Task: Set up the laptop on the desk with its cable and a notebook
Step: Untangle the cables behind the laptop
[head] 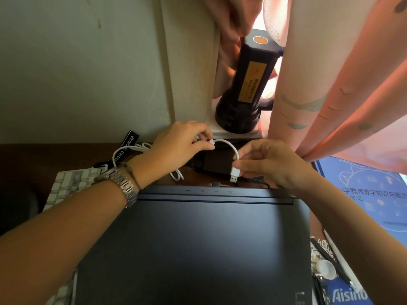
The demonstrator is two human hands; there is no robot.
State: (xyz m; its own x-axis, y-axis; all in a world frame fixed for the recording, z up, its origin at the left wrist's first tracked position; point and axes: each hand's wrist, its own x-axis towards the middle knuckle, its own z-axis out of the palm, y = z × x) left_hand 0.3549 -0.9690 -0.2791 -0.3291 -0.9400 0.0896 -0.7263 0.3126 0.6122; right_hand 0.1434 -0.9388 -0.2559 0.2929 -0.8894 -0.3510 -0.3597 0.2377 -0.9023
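A closed black laptop (198,243) lies flat on the desk in front of me. Behind its far edge both hands hold a white USB cable (229,147). My left hand (178,146) pinches the cable near its arch, and the rest of the cable loops away to the left under my wrist. My right hand (271,164) grips the white USB plug (235,173), whose metal end points down toward the laptop's rear edge. A blue notebook (372,194) with white printed drawings lies to the right of the laptop.
A black power brick (217,164) sits behind the laptop. A large black torch (244,84) stands on a pale sill. Pink curtain (343,80) hangs at the right. A tiled mat (70,183) lies at the left, a black strap (125,148) behind it, small items at lower right.
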